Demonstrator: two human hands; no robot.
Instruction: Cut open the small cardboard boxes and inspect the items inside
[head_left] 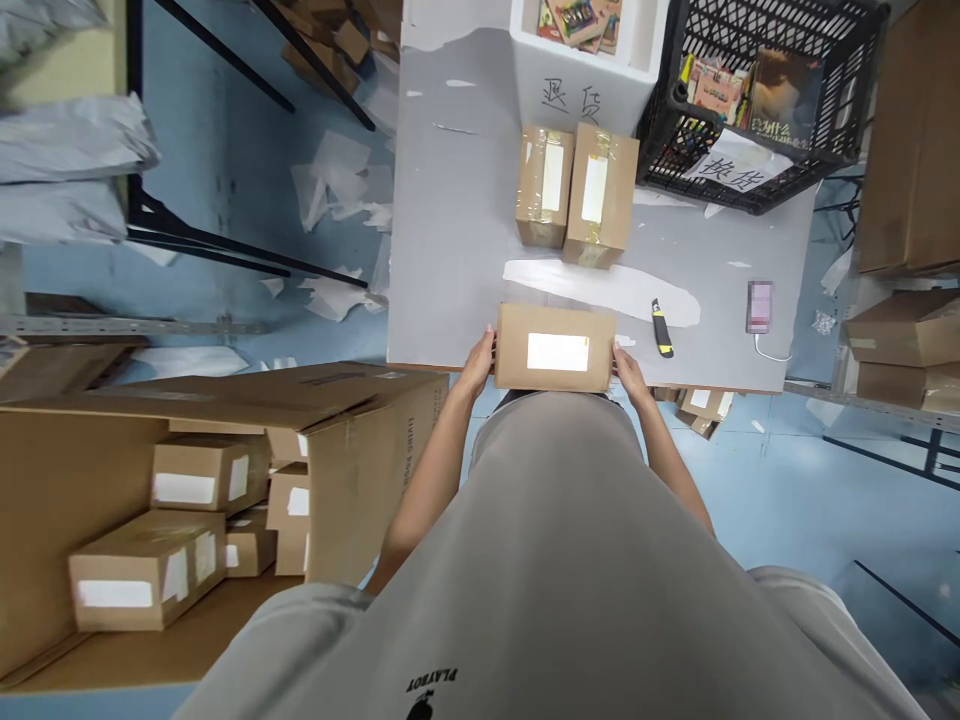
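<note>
Between my two hands is a brown cardboard box (517, 345) with a white label, at the front edge of the grey table. My left hand (478, 362) grips its left end, fingers partly hidden behind the box. On the opposite end, my right hand (628, 370) presses with its fingers. A black and yellow box cutter (661, 330) lies on the table just right of the box. Farther back, two taped cardboard boxes (534, 220) stand side by side, each with a white label.
A white bin (585, 85) and a black plastic crate (757, 190), both holding books, stand at the back of the table (450, 220). A phone (759, 307) with a cable lies at right. At lower left, a large open carton (367, 480) holds several labelled boxes.
</note>
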